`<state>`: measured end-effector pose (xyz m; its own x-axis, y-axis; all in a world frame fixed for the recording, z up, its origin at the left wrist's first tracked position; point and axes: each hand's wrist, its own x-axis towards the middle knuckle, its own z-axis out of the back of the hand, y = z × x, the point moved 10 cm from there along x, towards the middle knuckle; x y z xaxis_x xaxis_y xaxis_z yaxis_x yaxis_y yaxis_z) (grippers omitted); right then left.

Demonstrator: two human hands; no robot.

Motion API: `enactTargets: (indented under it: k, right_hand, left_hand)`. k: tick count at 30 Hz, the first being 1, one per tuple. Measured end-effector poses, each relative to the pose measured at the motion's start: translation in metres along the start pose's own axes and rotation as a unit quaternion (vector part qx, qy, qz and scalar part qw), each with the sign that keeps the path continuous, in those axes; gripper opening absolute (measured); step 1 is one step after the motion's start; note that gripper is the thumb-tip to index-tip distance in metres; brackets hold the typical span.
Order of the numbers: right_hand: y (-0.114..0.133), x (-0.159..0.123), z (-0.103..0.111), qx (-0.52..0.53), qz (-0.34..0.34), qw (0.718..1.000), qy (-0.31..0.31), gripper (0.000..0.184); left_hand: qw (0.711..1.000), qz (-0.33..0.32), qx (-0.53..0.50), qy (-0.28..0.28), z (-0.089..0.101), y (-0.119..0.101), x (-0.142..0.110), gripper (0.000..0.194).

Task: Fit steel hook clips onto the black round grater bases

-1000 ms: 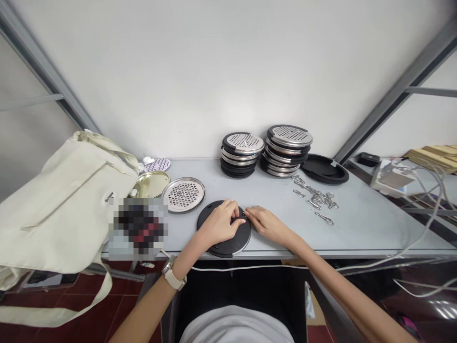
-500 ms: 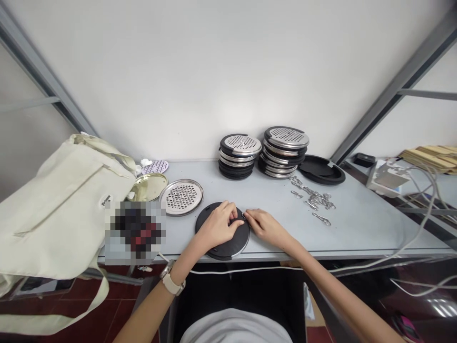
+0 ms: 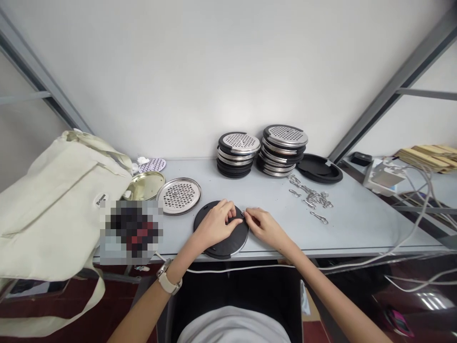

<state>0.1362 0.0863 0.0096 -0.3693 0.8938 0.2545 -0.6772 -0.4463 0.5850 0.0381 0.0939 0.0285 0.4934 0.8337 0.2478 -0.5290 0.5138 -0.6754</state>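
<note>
A round black disc [image 3: 225, 245] with a silvery edge lies flat near the table's front edge. My left hand [image 3: 218, 220] is over it, fingers curled and thumb stretched toward its right rim; what sits under the fingers is hidden. At that rim my right hand [image 3: 263, 227] pinches a small metal clip [image 3: 243, 214], mostly covered by the fingertips. Several loose metal snap hooks [image 3: 314, 196] are scattered to the right, one of them [image 3: 319, 217] nearer the front. Left of the disc is a round perforated metal plate [image 3: 179, 196].
Two stacks of black-and-silver discs [image 3: 238, 155] [image 3: 282, 151] stand against the wall, beside a black round tray [image 3: 319, 169]. A gold-coloured lid [image 3: 145, 185], a purple perforated piece [image 3: 153, 165] and a cream bag [image 3: 60, 205] occupy the left. A white cable [image 3: 250, 268] runs along the front edge.
The whole view has shifted slightly. Both hands stay at the disc's right rim, and the right fingertips still pinch the clip there.
</note>
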Motion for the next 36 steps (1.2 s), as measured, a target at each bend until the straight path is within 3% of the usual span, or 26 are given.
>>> enactTargets:
  k: [10, 30, 36]
  right_hand:
    - [-0.0036, -0.0019, 0.0025, 0.086, -0.039, 0.995, -0.011, 0.014]
    - [-0.0079, 0.0053, -0.0055, 0.052, -0.016, 0.997, 0.046, 0.028]
    - [-0.0007, 0.0042, -0.0049, 0.009, 0.005, 0.999, 0.038, 0.029]
  left_hand:
    - [1.000, -0.018, 0.018, 0.005, 0.0001, -0.0041, -0.0015, 0.011]
    - [1.000, -0.023, 0.017, 0.001, 0.0006, -0.0041, -0.0014, 0.010]
    - [0.998, -0.038, 0.035, 0.030, -0.0013, -0.0099, -0.0019, 0.023]
